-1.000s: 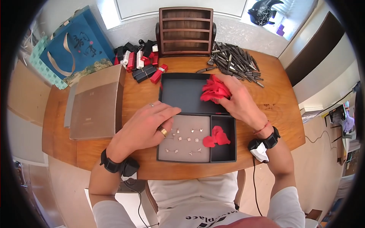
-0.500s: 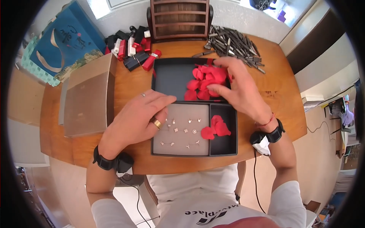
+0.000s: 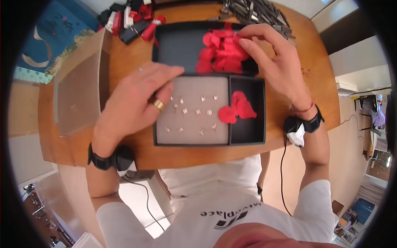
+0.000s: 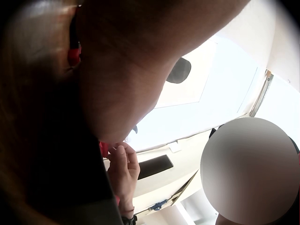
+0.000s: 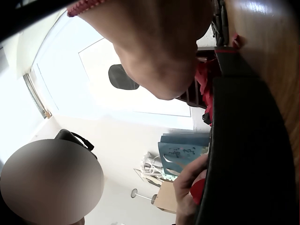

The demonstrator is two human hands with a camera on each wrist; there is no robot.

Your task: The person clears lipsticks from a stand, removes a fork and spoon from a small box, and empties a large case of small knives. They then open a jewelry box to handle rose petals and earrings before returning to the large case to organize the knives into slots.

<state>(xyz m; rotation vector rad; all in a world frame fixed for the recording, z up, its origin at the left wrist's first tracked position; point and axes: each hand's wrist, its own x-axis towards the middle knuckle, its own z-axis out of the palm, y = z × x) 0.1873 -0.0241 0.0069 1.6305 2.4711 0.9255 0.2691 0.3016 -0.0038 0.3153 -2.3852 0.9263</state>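
A: Starting at the left of the head view, what is there?

B: A blue paper gift bag (image 3: 43, 27), which the right wrist view also takes in, then a brown cardboard box (image 3: 80, 87) and a pile of small red, white and black boxes (image 3: 130, 20)

A: And the left hand (image 3: 134, 97)?

B: Laid across the left edge of a black jewellery box (image 3: 194, 145), fingers extended and loose, a gold ring (image 3: 158, 104) showing. The left wrist view is too dark to show its fingers; I cannot tell whether they press on the edge

A: Next?

B: A grey pad (image 3: 188, 122) set with earrings (image 3: 197, 112), clear only from the head. Above it lies the opened lid (image 3: 175, 45), a heap of red petals (image 3: 225, 51) in its right half. More loose petals (image 3: 237, 107) lie right of the pad, in a narrow compartment (image 3: 248, 134), one overlapping the divider

A: Further right?

B: A pile of dark slender sticks (image 3: 256, 12), then the right hand (image 3: 283, 68) over the heap's right side, thumb and forefinger tips close together. The left wrist view catches them from the side, past the dark box wall, yet I cannot tell whether a petal is pinched there

A: Anything the head view misses?

B: The slatted wooden rack (image 5: 191, 96), partly visible behind the petals in the right wrist view
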